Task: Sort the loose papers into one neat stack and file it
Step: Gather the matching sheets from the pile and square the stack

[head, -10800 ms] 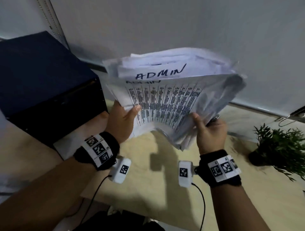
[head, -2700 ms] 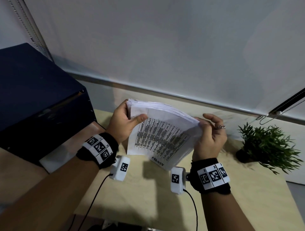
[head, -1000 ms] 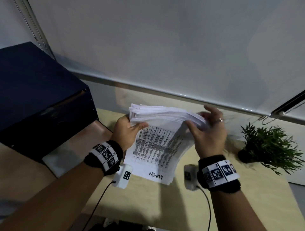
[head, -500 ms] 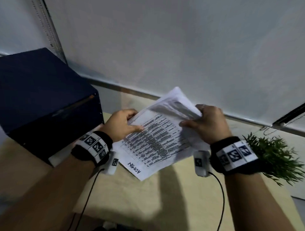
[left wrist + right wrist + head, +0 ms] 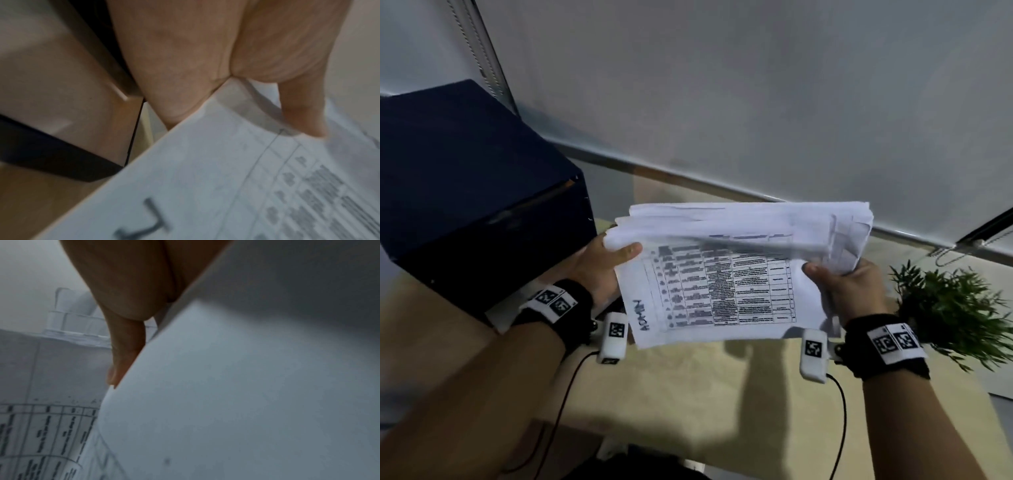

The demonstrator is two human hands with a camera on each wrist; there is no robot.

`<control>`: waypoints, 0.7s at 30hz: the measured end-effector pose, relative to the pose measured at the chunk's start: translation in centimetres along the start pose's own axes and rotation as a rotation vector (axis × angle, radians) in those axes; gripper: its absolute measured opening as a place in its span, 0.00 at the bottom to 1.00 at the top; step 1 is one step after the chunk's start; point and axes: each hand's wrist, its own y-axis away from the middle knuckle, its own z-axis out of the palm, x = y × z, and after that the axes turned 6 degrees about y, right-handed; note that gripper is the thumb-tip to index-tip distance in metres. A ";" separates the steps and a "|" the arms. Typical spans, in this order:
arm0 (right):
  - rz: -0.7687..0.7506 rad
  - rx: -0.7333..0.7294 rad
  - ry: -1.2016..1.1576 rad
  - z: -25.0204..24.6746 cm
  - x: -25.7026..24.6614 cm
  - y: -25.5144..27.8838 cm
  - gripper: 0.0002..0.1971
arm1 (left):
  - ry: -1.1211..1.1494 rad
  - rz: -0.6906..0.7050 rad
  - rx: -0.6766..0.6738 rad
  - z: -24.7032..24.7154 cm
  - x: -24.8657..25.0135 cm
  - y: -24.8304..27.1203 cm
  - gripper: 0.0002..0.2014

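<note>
**Squaring the gathered papers above the counter, filing not yet done**

Holding one thick stack of papers (image 5: 739,260) clear of the wooden counter (image 5: 722,394), the person has the bundle roughly level and in front of the chest. Largest in view is the dark blue box (image 5: 465,192), which sits on the counter at the far left, just beside the left side of the stack; whether it is the place for filing I cannot tell, since no opening shows. Behind everything hangs a pale roller blind (image 5: 756,102). A small green potted plant (image 5: 955,308) stands on the counter to the right, near the right wrist.

The stack itself is gathered but not neat. Its far edges fan out unevenly and the right end curls down over the hand. The nearest sheet is a printed table with "ADMIN" handwritten along its left margin.

The left hand (image 5: 599,270) grips the stack's left edge, thumb pressed on the top sheet and palm beneath; the left wrist view shows the thumb (image 5: 304,113) flat on the printed page. The right hand (image 5: 852,291) grips the right edge, thumb on top and the fingers hidden under the curling sheets.

By my reading, the collecting is done: no loose sheets lie on the visible counter. What is left is tapping the edges flush and then filing the stack.
</note>
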 end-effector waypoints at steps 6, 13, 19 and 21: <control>0.165 0.046 -0.097 -0.9 3.7 -0.9 0.08 | -0.306 -0.031 0.090 -0.2 -2.0 0.1 0.45; 0.315 0.052 0.034 0.1 7.0 0.3 0.10 | -0.491 -0.099 0.192 -1.1 -4.8 -0.9 0.14; 0.535 -0.073 0.534 2.9 17.7 -0.3 0.21 | -1.100 -0.365 0.147 -8.7 -15.3 -3.6 0.31; 0.569 -0.033 0.538 3.0 19.7 -0.9 0.25 | -1.044 -0.372 0.187 -10.8 -17.6 -4.9 0.35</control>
